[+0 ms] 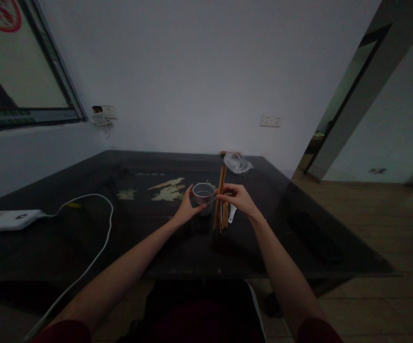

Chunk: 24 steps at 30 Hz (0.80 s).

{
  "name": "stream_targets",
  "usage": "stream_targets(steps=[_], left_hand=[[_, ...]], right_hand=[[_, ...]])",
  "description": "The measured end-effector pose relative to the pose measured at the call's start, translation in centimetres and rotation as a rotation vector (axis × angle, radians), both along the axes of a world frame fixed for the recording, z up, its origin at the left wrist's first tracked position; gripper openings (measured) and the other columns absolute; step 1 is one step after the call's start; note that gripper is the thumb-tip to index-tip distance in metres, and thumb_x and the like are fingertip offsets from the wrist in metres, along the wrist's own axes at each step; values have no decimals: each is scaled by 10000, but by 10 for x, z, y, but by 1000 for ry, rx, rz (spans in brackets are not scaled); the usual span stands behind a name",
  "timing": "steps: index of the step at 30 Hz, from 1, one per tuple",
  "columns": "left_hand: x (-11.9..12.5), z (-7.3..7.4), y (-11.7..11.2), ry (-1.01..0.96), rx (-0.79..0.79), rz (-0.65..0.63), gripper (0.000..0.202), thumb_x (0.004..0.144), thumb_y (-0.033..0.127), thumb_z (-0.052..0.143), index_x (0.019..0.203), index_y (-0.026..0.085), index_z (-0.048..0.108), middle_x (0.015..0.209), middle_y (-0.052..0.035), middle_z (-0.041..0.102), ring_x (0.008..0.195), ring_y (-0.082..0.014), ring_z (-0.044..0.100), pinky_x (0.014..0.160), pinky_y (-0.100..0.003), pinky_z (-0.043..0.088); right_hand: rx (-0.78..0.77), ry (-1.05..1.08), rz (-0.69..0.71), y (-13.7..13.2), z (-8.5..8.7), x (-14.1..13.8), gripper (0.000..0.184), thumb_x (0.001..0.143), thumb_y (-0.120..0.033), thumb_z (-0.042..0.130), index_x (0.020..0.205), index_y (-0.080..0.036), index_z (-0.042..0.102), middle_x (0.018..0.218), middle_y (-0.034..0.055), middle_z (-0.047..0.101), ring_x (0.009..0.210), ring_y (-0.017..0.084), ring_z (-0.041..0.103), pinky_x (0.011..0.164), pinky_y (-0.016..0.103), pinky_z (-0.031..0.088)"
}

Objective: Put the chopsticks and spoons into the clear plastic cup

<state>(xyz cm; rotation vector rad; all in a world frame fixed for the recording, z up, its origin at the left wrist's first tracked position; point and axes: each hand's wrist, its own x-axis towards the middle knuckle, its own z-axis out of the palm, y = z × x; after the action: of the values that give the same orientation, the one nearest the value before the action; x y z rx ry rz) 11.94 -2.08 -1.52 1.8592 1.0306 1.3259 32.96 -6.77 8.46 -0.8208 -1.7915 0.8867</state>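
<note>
My left hand (191, 206) is wrapped round the left side of a round, open-topped metal cup (203, 191), which stands upright on the dark table. Just right of the cup, my right hand (235, 196) pinches wooden chopsticks (222, 178) between thumb and fingers, held nearly upright. Below that hand, more wooden sticks (225, 220) show beside the held ones; whether they are gripped too I cannot tell. A white spoon-like handle (232, 214) lies under my right hand, its other end hidden.
A crumpled clear plastic bag (238, 163) lies at the table's back edge. On the left, a white power bank-like device (9, 220) trails a white cable (110, 224) across the table (178, 247). A dark flat object (315, 238) lies at right. Sockets (270, 120) are on the wall.
</note>
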Motion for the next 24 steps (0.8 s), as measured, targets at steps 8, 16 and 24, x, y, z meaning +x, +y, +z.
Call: stream_targets(steps=[8, 16, 24], left_hand=[[4, -1, -3, -49, -38, -114, 852, 636, 357, 766, 1331, 132, 328, 1326, -184, 490, 1225, -260, 483, 1036, -411, 372], [4, -5, 0, -93, -121, -119, 728, 628, 325, 771, 1239, 132, 424, 1250, -167, 565, 1155, -266, 545, 1005, -432, 397], [4, -1, -2, -52, -134, -80, 717, 617, 315, 783, 1229, 151, 448, 1233, -132, 583, 1146, -267, 550, 1008, -416, 401]], right_hand=[[-42, 8, 16, -4, 2, -3, 279, 660, -426, 743, 731, -165, 676, 806, 46, 679, 672, 162, 616, 604, 273, 521], [-16, -16, -6, -1, -2, -1, 281, 699, -438, 712, 715, -161, 664, 742, 31, 658, 643, 152, 602, 610, 264, 500], [-15, 169, -147, 5, 1, 3, 268, 669, -417, 733, 738, -163, 681, 688, 24, 668, 591, 152, 606, 561, 263, 502]])
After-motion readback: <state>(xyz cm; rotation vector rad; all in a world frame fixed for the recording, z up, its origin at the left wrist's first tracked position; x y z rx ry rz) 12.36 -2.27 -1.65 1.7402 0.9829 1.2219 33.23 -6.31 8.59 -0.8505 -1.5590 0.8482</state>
